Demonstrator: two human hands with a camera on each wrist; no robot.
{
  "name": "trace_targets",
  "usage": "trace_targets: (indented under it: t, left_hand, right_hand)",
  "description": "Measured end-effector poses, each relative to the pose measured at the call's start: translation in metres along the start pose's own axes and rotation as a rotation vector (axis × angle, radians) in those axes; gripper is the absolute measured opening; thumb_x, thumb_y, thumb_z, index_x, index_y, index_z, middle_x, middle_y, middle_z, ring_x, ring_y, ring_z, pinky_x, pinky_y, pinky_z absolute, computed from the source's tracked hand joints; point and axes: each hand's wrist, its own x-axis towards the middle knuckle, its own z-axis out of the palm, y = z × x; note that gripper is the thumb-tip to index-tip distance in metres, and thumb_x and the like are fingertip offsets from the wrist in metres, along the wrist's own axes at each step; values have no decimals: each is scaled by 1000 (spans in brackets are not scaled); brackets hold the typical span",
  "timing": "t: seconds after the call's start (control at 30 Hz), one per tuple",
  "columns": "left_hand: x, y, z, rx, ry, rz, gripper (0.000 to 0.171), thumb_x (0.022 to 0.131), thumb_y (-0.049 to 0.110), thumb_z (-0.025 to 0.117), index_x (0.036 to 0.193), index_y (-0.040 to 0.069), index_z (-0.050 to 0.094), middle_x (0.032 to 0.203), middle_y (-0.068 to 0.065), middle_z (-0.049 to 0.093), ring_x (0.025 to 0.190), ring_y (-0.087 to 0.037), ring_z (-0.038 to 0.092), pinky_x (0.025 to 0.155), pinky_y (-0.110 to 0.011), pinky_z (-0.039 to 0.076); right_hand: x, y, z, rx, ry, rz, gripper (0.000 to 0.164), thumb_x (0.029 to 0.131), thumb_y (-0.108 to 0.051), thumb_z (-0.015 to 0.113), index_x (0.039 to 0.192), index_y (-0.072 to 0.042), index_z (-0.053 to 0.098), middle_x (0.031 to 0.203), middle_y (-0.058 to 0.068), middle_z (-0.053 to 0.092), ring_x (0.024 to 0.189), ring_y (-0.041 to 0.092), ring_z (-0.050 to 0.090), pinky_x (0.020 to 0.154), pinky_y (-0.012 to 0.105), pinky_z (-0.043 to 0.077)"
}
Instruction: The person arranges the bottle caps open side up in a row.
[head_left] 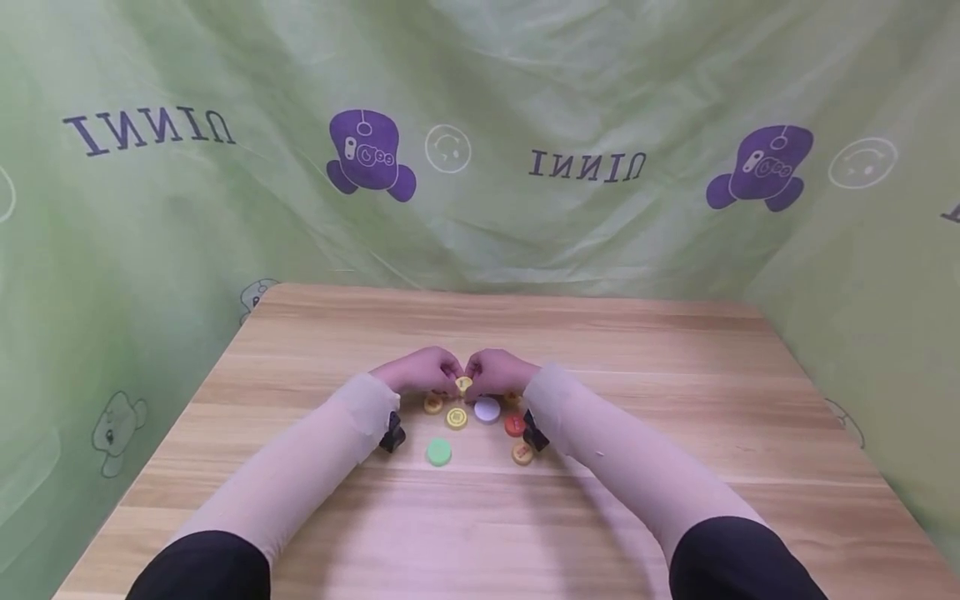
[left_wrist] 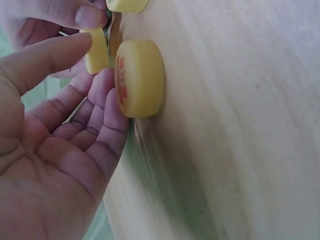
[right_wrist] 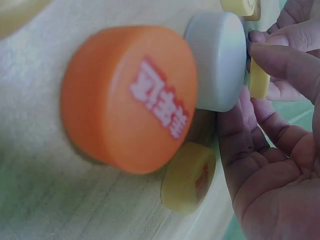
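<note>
Closely, between my left hand (head_left: pixel 426 369) and my right hand (head_left: pixel 495 372), sits the small yellow cap (head_left: pixel 464 383), and both my grips are narrow on it: thumb and fingertips of each hand pinch it from opposite sides. What matters, I judge, is that it lies right in the middle, so neither hand is plainly nearer; from my left hand it lies to the right, from my right hand to the left. Being round, it offers no long axis; both wrist views catch mostly its narrow rim, and I cannot tell its exact tilt or whether anything supports it from below. Just beside my left fingers lies a red-printed cap (left_wrist: pixel 140 79), yellow like the held one; whether my fingers touch it, I cannot tell. Close by my right fingers is the white cap (right_wrist: pixel 217 62), with the orange cap (right_wrist: pixel 130 100) nearer my right wrist, and a darker yellow cap (right_wrist: pixel 189 177) near them both. Between the red-printed cap and the white one, a little toward me, lies a pale yellow cap (head_left: pixel 456 417). Nearer my body come the green cap (head_left: pixel 439 452) on the left and the tan cap (head_left: pixel 522 453) on the right. I see no container; these loose caps lie directly on the wooden table (head_left: pixel 615 333), with a green cloth (head_left: pixel 480 242) hanging behind.
</note>
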Motion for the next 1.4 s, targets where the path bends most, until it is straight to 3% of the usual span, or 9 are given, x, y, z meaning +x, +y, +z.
trace_targets:
  t: [0.1,0.2,0.33,0.47,0.77,0.97,1.07,1.23,1.4]
  left_hand:
    - [-4,-3,-4,-42,25,17,21,87,1,71,108,-4,70,91,-6,69,77,-14,62,73,-27,56]
    - [-9,-2,-7,-64,85,44,23,87,-2,72,109,-4,68,95,-8,69,85,-18,64,82,-31,56]
    - [-14,0,-9,21,190,92,21,87,-1,75,107,-1,68,94,-8,68,90,-20,64,87,-35,56]
    - [-18,0,-11,85,259,108,14,92,2,72,106,0,69,94,-7,70,92,-21,65,88,-37,56]
    - [-28,-10,-23,-133,343,18,24,97,5,67,118,-7,66,105,-17,71,98,-29,69,90,-39,58]
    - [-29,-14,-27,-231,430,-25,25,99,-3,59,121,-14,61,109,-26,69,100,-36,70,89,-39,60]
    - [-27,-17,-27,-251,457,-68,25,99,-3,57,122,-14,61,110,-25,70,100,-35,70,89,-38,59]
    - [-29,-19,-30,-283,491,-123,30,100,-2,55,128,-14,59,116,-27,67,105,-35,67,93,-40,57]
    - [-29,-27,-32,-435,452,-196,36,102,-3,50,135,-18,50,123,-29,61,100,-28,66,91,-35,58]
  right_hand:
    - [0,1,-2,78,-6,6,17,85,-13,77,96,-7,66,77,3,64,63,13,55,49,25,42]
    - [4,5,-3,216,-4,-15,17,88,-14,74,100,-5,66,82,6,67,69,15,61,57,25,49]
    - [9,10,-5,372,-14,-66,20,92,-13,69,105,2,65,91,8,68,81,17,65,75,27,56]
    - [11,9,-7,438,-22,-78,22,99,-15,66,109,5,65,90,9,64,81,17,61,75,27,53]
    - [23,-12,-1,627,114,-122,15,100,-5,66,111,4,63,109,14,66,103,29,69,94,38,58]
    - [36,-21,8,747,216,-86,19,98,2,65,116,7,62,107,20,69,95,27,71,90,36,60]
    - [42,-24,13,752,245,-72,19,97,4,65,116,7,63,103,19,70,90,24,71,86,33,60]
    - [51,-31,19,777,252,-57,21,96,5,64,117,9,63,100,17,69,86,20,68,80,27,60]
    - [62,-32,28,789,164,17,34,98,4,61,131,11,58,101,20,70,83,19,67,80,27,60]
